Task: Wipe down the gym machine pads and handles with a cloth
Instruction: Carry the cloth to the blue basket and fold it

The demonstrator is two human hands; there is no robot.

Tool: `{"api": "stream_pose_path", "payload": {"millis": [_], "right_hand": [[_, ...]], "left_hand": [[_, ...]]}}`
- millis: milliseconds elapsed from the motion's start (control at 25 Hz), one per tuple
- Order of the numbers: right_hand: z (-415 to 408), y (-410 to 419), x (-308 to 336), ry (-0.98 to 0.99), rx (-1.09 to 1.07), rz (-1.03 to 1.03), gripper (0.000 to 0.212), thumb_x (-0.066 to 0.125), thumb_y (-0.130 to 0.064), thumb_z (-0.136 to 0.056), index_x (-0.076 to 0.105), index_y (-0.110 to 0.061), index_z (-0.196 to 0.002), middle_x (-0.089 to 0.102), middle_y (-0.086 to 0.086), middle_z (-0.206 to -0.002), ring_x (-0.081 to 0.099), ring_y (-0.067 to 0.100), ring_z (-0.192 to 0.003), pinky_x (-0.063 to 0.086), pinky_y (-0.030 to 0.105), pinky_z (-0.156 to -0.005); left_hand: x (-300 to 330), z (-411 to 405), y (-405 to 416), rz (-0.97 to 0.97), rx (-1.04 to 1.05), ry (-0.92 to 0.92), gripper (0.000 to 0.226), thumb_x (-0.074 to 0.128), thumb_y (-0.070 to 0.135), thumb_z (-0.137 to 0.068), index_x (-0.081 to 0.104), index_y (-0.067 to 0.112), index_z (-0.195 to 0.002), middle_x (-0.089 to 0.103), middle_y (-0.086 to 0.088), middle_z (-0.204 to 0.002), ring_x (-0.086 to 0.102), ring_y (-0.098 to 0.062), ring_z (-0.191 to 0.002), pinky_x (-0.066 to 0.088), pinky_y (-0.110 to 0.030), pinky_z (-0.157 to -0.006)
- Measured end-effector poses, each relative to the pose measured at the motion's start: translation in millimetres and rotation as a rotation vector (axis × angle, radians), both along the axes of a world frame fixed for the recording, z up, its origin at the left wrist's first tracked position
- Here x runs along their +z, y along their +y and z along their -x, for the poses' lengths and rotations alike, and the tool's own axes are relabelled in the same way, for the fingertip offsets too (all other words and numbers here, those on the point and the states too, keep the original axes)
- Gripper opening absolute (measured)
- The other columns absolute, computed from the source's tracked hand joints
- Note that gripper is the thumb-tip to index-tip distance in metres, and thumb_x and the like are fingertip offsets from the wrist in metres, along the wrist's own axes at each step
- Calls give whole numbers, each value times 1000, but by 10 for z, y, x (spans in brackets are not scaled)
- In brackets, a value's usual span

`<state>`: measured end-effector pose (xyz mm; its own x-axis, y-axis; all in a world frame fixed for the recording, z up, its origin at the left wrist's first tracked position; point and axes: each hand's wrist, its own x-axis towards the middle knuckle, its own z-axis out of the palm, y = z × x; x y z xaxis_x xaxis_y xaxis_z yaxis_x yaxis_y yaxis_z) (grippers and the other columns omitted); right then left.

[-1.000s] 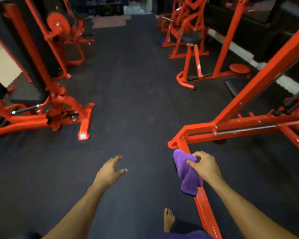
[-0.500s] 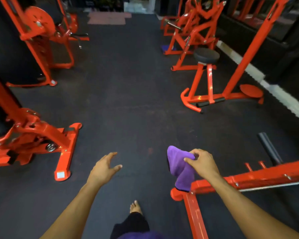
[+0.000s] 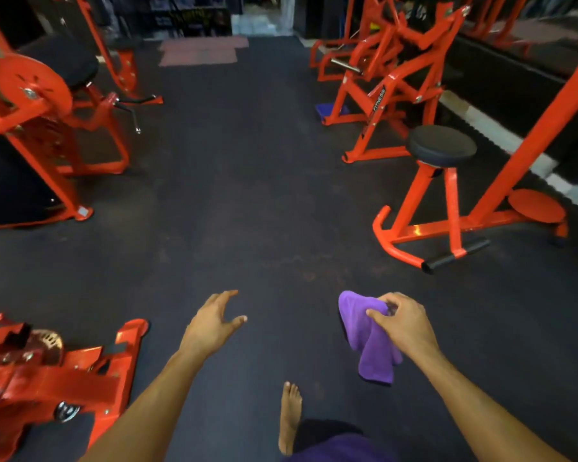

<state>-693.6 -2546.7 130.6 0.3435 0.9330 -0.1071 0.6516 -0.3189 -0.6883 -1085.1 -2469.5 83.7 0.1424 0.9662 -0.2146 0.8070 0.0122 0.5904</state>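
2 hands out front: right hand [image 3: 402, 328] pinches the purple cloth [image 3: 364, 335], now clear of the red frame it hung over; left hand [image 3: 211, 323] spread, empty. Walking on; round stool pad [image 3: 441, 145] ahead looks next.

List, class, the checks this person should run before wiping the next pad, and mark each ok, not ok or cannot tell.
1. Cloth in hand: ok. The right hand grips the purple cloth, which hangs free.
2. Spare hand free: ok. The left hand is open and holds nothing.
3. Pad within reach: not ok. The round black seat pad stands well ahead to the right, with floor between.
4. Path clear: ok. The dark floor ahead shows nothing in the way.
5. Footing: cannot tell. One bare foot shows; the other is out of view.
6. Cloth clean or damp: cannot tell.
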Motion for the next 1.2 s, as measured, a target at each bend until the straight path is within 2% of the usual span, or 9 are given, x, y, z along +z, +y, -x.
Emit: {"api": "stream_pose_path", "payload": {"millis": [120,240,360,440,640,840,1000,1120,1200], "right_hand": [[22,1192,9,40,2,26,18,79,-19,-78,67,-31,-74,66,-13,-80,63,5,-75,47,26,-67],[43,2427,76,51,77,42,19,81,-20,-76,67,-33,-74,67,-15,-79,63,5,-74,47,23,-67],[76,3707,96,43,135,17,14,80,-20,-79,69,-29,-79,67,-15,-83,62,1,-76,43,12,-65],[144,4556,38,55,191,10,11,80,-21,-80,70,-27,-82,67,-15,-85,62,1,-77,43,9,-64],[119,6471,-39,82,205,59,11,81,-22,-79,71,-24,-83,68,-11,-85,63,3,-78,43,12,-64],[-298,8279,207,49,120,38,10,79,-26,-83,71,-24,-88,67,-12,-86,63,4,-80,42,11,-64],[-703,9772,-44,49,55,71,11,76,-29,-87,68,-23,-90,67,-8,-86,64,9,-80,47,21,-69],[-1010,10985,-167,48,22,89,14,76,-29,-87,64,-26,-81,65,-9,-78,63,8,-75,47,21,-64],[-1190,11706,-148,51,9,62,14,79,-26,-84,66,-24,-81,66,-8,-78,64,11,-75,51,27,-66]], "left_hand": [[48,172,1167,32,10,27,67,74,52,-89,45,39,-149,50,0,-150,54,-22,-132,49,-46,-106],[109,349,2270,22,110,18,67,79,44,-88,51,32,-147,56,-5,-143,54,-26,-133,47,-44,-107],[21,375,3254,43,165,27,66,80,43,-87,53,31,-146,57,-5,-141,55,-28,-133,48,-43,-106],[-82,354,3953,59,167,1,66,79,43,-89,51,30,-147,55,-6,-143,53,-28,-135,47,-43,-107],[-265,267,5835,150,190,0,69,77,44,-90,48,27,-150,51,-10,-149,54,-33,-133,47,-49,-107],[-53,-185,7954,158,77,59,71,72,47,-94,40,32,-155,41,-8,-159,40,-32,-146,44,-53,-110],[-177,-729,9754,91,-29,46,71,69,48,-95,37,32,-156,38,-5,-163,23,-29,-155,39,-55,-114],[-322,-1058,11052,124,-71,61,71,70,51,-94,37,35,-155,40,-5,-161,32,-28,-151,45,-53,-110],[-267,-1190,11792,148,-93,86,71,71,52,-93,38,36,-154,42,-4,-159,40,-27,-147,48,-52,-107]]}}
